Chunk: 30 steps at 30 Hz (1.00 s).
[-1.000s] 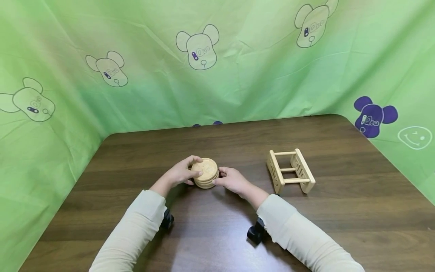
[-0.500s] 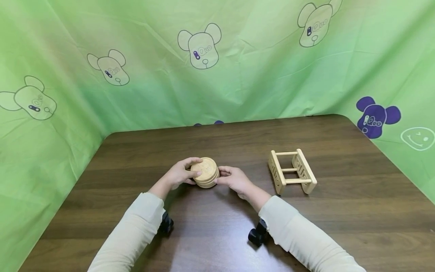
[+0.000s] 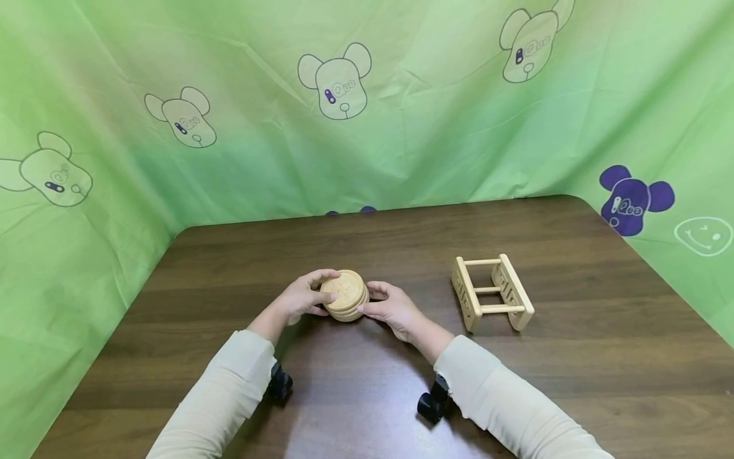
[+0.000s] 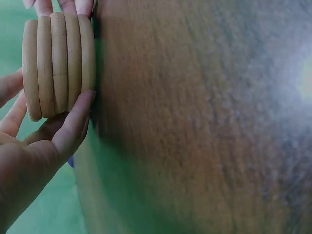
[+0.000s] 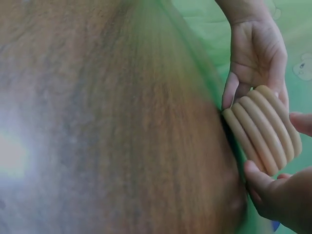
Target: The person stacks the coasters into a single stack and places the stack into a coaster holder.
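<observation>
Several round pale wooden coasters (image 3: 343,290) lie stacked near the middle of the table, their edges not quite flush. From the left side, my left hand (image 3: 302,296) holds the stack, its thumb over the top coaster's edge. On the opposite side my right hand (image 3: 395,311) grips the lower coasters between thumb and fingers. The coaster edges (image 4: 59,63) show side by side in the left wrist view, with the left hand (image 4: 36,151) beneath. In the right wrist view the right hand (image 5: 282,192) touches them from below. Whether the lowest coaster rests on the table is unclear.
To the right stands a pale wooden rack (image 3: 487,308), two cut-out side panels joined by round bars. The dark wood table (image 3: 367,395) ends at a green printed cloth (image 3: 258,166) behind and at the sides. A black wrist camera (image 3: 431,403) hangs under each forearm.
The left hand and the top coaster have shifted very slightly left. Both hands keep their hold on the stack, and the rack stays where it was.
</observation>
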Each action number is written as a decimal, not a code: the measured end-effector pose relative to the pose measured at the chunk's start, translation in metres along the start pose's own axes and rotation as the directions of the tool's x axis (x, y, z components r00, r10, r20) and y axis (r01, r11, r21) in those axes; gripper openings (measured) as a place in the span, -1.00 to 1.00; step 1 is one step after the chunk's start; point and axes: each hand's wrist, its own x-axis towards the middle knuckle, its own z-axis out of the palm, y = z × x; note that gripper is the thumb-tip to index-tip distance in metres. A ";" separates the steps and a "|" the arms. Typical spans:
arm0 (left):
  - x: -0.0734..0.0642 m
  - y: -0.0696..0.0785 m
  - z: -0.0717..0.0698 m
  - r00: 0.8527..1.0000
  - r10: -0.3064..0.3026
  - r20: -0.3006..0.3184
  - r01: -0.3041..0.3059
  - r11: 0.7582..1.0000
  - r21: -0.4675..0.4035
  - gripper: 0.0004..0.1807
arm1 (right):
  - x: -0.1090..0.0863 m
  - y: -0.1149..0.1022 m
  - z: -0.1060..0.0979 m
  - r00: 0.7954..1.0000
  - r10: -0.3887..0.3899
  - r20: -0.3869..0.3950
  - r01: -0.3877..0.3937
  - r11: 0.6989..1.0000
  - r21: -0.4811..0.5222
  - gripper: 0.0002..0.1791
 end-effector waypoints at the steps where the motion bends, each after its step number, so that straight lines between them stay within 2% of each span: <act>1: 0.000 0.000 0.000 1.000 0.002 0.003 -0.002 1.000 -0.004 -0.51 | 0.000 0.001 0.000 1.000 0.004 0.006 -0.004 1.000 0.005 -0.35; 12: -0.004 -0.004 0.001 0.997 0.012 0.072 -0.004 0.994 -0.110 -0.48 | -0.001 0.004 -0.004 0.993 0.024 0.111 -0.040 0.989 0.141 -0.27; 21: -0.006 -0.005 0.003 0.995 0.046 0.087 -0.028 0.981 -0.193 -0.48 | 0.000 0.006 0.000 0.994 -0.002 0.113 -0.028 0.965 0.262 -0.31; 30: -0.007 -0.002 0.009 0.994 0.065 0.093 -0.044 0.977 -0.208 -0.49 | -0.006 0.001 -0.002 0.997 -0.014 0.078 -0.005 0.971 0.239 -0.32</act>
